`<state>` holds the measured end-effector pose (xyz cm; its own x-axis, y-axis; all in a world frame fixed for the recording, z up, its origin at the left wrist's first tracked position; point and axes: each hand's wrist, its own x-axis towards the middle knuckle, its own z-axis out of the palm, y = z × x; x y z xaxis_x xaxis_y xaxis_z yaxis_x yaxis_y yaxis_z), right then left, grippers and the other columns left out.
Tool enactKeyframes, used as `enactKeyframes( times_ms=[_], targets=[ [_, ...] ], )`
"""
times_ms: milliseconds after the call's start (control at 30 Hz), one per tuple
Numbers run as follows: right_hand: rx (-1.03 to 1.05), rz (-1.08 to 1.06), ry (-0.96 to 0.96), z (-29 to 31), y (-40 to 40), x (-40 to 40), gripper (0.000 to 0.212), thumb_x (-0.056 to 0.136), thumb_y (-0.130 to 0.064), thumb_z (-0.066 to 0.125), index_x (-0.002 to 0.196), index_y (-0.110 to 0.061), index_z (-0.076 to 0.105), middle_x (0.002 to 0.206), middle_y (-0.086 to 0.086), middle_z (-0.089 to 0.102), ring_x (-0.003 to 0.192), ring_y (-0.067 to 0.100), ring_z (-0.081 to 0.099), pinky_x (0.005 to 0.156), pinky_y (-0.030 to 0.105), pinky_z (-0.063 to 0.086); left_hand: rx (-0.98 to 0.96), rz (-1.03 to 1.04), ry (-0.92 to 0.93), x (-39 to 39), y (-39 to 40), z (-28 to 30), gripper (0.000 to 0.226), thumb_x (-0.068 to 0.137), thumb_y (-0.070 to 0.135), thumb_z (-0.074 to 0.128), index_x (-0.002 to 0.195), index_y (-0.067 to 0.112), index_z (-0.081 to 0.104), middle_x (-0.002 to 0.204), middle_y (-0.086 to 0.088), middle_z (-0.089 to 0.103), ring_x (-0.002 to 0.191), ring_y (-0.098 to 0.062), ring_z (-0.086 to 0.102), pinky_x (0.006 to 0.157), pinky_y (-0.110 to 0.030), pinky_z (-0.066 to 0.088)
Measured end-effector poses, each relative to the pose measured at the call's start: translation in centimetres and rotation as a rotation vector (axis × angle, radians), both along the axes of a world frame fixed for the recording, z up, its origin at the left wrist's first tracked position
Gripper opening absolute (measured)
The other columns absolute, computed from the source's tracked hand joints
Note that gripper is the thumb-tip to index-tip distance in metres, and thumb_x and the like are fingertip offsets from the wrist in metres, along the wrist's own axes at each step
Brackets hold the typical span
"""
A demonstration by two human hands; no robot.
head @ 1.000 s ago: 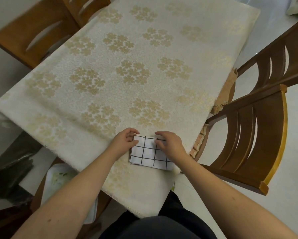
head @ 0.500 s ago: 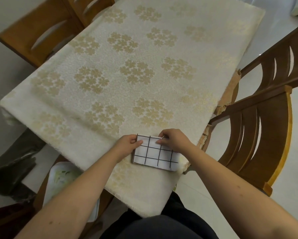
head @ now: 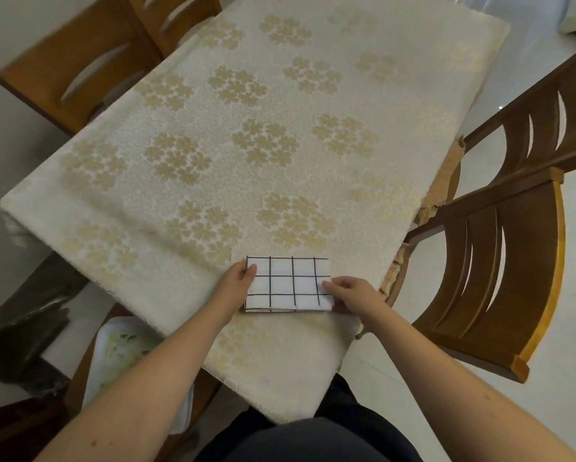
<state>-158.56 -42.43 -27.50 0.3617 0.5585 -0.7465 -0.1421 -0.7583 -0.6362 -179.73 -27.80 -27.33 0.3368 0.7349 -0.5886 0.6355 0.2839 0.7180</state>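
Observation:
A folded white cloth with a black grid pattern (head: 288, 284) lies flat near the front edge of the table, which is covered by a cream tablecloth with gold flowers (head: 246, 145). My left hand (head: 236, 281) holds the cloth's left edge, thumb on top. My right hand (head: 350, 291) rests at the cloth's right edge, its fingertips pinching the edge near the lower right corner.
Wooden chairs stand at the right (head: 500, 255) and at the far left (head: 90, 51). A white tray (head: 130, 348) sits on a chair seat below the table's left front. A dark bag (head: 19, 331) lies at the left.
The cloth has been turned and straightened so it lies square to the table edge. My right hand slid from the cloth's top edge down to its right side.

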Motion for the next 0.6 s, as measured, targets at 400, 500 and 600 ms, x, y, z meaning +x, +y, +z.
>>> enactKeyframes(
  times_ms=[400, 500, 600],
  targets=[
    [-0.079, 0.119, -0.327, 0.8, -0.3, -2.3, 0.020, 0.084, -0.030, 0.068, 0.092, -0.012, 0.061, 0.076, 0.002, 0.063, 0.063, 0.016, 0.058, 0.051, 0.031, 0.048, -0.192, 0.082, -0.051, -1.8, -0.7, -0.4, 0.020, 0.088, 0.009, 0.068, 0.107, 0.009, 0.060, 0.105, -0.013, 0.064, 0.094, -0.026, 0.066, 0.078, -0.039, 0.059],
    [-0.003, -0.017, -0.157, 1.0, -0.9, -2.4, 0.019, 0.083, -0.019, 0.071, 0.095, -0.010, 0.060, 0.077, 0.004, 0.058, 0.063, 0.014, 0.053, 0.051, 0.026, 0.046, -0.194, 0.067, -0.066, -2.8, -0.6, -0.4, 0.016, 0.086, 0.008, 0.070, 0.100, 0.014, 0.062, 0.104, -0.014, 0.066, 0.096, -0.029, 0.066, 0.083, -0.046, 0.058],
    [0.056, -0.126, 0.015, 0.9, -1.6, -2.8, 0.031, 0.081, -0.008, 0.073, 0.109, -0.006, 0.060, 0.090, 0.012, 0.066, 0.078, 0.021, 0.065, 0.072, 0.029, 0.058, -0.187, 0.040, -0.066, -4.1, -0.5, -0.4, 0.019, 0.083, 0.012, 0.073, 0.099, 0.018, 0.065, 0.103, -0.012, 0.068, 0.097, -0.030, 0.067, 0.088, -0.052, 0.054]
  ],
)
